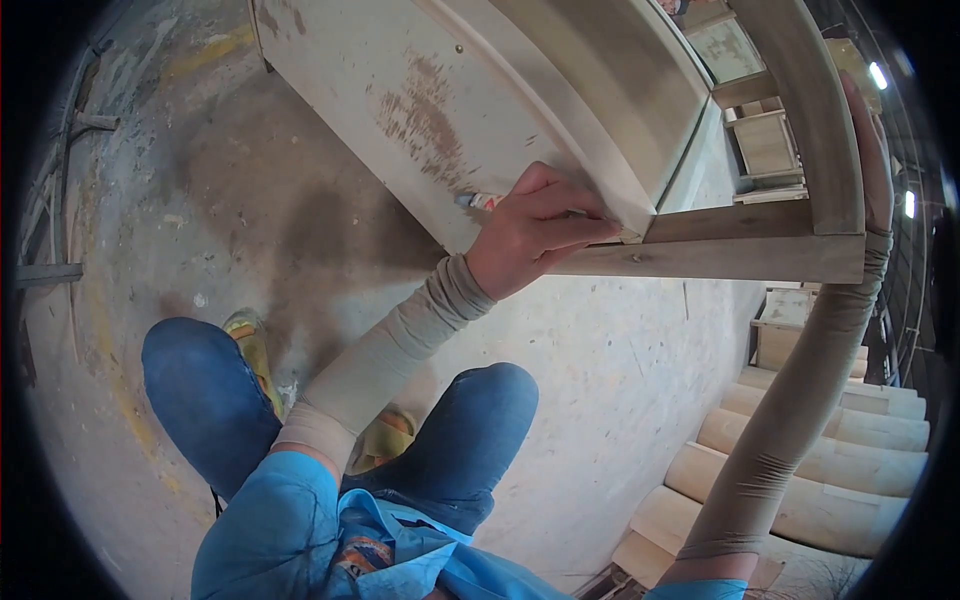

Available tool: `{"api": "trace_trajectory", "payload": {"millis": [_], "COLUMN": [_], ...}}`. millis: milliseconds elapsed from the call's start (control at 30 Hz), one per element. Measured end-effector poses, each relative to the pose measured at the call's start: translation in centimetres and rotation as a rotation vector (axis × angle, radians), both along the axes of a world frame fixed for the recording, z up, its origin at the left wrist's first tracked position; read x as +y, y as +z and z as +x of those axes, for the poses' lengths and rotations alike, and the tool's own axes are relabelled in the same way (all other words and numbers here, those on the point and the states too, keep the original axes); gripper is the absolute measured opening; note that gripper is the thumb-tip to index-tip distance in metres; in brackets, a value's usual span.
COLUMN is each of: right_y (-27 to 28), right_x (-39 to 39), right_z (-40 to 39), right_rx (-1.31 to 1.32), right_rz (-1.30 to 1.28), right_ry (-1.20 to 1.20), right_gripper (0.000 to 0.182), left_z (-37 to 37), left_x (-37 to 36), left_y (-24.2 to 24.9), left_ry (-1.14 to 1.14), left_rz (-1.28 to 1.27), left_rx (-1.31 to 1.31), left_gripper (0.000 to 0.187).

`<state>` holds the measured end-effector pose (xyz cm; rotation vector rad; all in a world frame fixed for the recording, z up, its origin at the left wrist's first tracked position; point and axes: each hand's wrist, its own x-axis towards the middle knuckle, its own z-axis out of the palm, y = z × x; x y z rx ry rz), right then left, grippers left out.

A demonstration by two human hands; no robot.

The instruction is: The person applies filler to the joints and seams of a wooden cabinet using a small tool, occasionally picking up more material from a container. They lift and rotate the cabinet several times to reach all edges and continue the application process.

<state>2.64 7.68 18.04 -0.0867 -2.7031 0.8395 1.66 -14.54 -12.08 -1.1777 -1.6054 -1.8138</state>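
Note:
A piece of wooden furniture [660, 110] fills the upper middle, with a pale curved panel, brown smears and a frame at its right. My left hand [540, 222] is closed at the corner where the panel meets the lower rail [730, 257]. From the back of its grip sticks out a small tube [484, 200] with a white and red label and a dark end. Its thumb and fingertips press together at the joint; anything tiny between them is hidden. On the far right my right hand [870, 150] holds the outer side of the upright post [815, 120], its fingers partly hidden behind the wood.
Stacked pale curved wooden pieces [800, 470] stand at the lower right, and more wooden furniture parts [765, 142] are behind the frame. A stained concrete floor [620, 400] lies below. Thin wooden pieces [50, 273] lean at the left edge.

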Motion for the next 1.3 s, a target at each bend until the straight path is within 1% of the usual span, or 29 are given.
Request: {"api": "trace_trajectory", "payload": {"millis": [67,133,167,233,267,333,367,433,467,533,567,633,667,733,800,867,933,1000,1067,1167,1233,1267,1300], "right_y": [0.1,-0.1,-0.4,-0.6,-0.5,-0.4,-0.3,-0.1,0.0,-0.2,-0.5,-0.7,-0.5,-0.1,-0.1,-0.7,-0.8,-0.4,-0.4,-0.6,-0.5,-0.3,-0.3], "right_x": [0.0,0.9,2.2,1.5,1.0,0.5,1.1,1.3,1.2,1.8,2.9,1.8,1.0,0.0,0.1,0.3,0.2,-0.5,-1.1,0.6,0.7,0.5,-0.3], "right_z": [-0.2,-0.2,-0.1,-0.1,0.1,0.1,0.0,-0.2,-0.3,-0.4,-0.4,-0.4,-0.2,-0.3,-0.3,-0.2,0.0,0.0,0.1,0.0,-0.4,-0.7,-0.8], "right_rx": [-0.009,0.015,0.042,0.068,0.066,0.053,0.04,0.026,0.023,0.096,0.172,0.181,0.115,0.028,0.032,0.119,0.136,0.066,0.033,0.075,0.073,0.05,0.036], "right_rz": [-0.028,0.012,0.067,0.073,0.022,-0.043,-0.057,-0.111,-0.152,0.052,0.298,0.349,0.153,-0.055,-0.035,0.077,0.084,-0.036,-0.103,-0.048,-0.166,-0.325,-0.4], "right_ry": [-0.051,0.027,0.131,0.13,0.026,-0.044,-0.011,-0.018,-0.06,0.057,0.22,0.239,0.095,-0.065,-0.06,0.019,0.035,-0.029,-0.06,0.016,-0.083,-0.222,-0.297], "right_gripper": [0.051,0.05,0.049,0.047,0.047,0.047,0.047,0.048,0.049,0.051,0.052,0.054,0.055,0.056,0.055,0.053,0.052,0.051,0.051,0.05,0.047,0.045,0.044], "left_z": [-0.3,-0.4,-0.4,-0.5,-0.5,-0.6,-0.7,-0.7,-0.6,-0.4,-0.3,0.0,0.2,0.7,1.1,1.3,1.3,0.9,0.8,0.7,0.7,0.7,0.6], "left_x": [0.0,0.0,0.1,0.0,-0.2,-0.7,-0.9,-1.1,-1.1,-1.0,-0.9,-0.6,-0.3,0.4,0.9,1.0,0.8,-0.1,-0.4,0.0,0.3,0.1,0.0], "left_y": [-0.1,-0.3,-0.5,-0.6,-0.7,-0.8,-0.9,-0.8,-0.6,-0.6,-0.6,-0.6,-0.8,-1.2,-1.4,-1.8,-1.9,-2.0,-1.5,-0.8,-0.8,-1.0,-1.1], "left_ry": [-0.004,-0.008,-0.009,-0.014,-0.019,-0.022,-0.021,-0.02,-0.021,-0.027,-0.031,-0.029,-0.023,-0.013,-0.004,-0.015,-0.025,-0.029,-0.04,-0.052,-0.07,-0.082,-0.096], "left_rz": [-0.025,-0.041,-0.043,-0.061,-0.077,-0.101,-0.108,-0.095,-0.077,-0.048,-0.036,-0.004,0.017,0.048,0.067,0.052,0.027,-0.01,0.021,0.049,0.034,0.012,-0.012], "left_rx": [0.058,0.095,0.102,0.11,0.111,0.111,0.108,0.094,0.082,0.046,0.026,-0.015,-0.035,-0.07,-0.098,-0.105,-0.109,-0.105,-0.11,-0.099,-0.106,-0.116,-0.125], "left_gripper": [0.035,0.036,0.037,0.038,0.038,0.038,0.038,0.037,0.036,0.034,0.032,0.029,0.027,0.024,0.022,0.021,0.021,0.021,0.021,0.021,0.021,0.021,0.021]}}
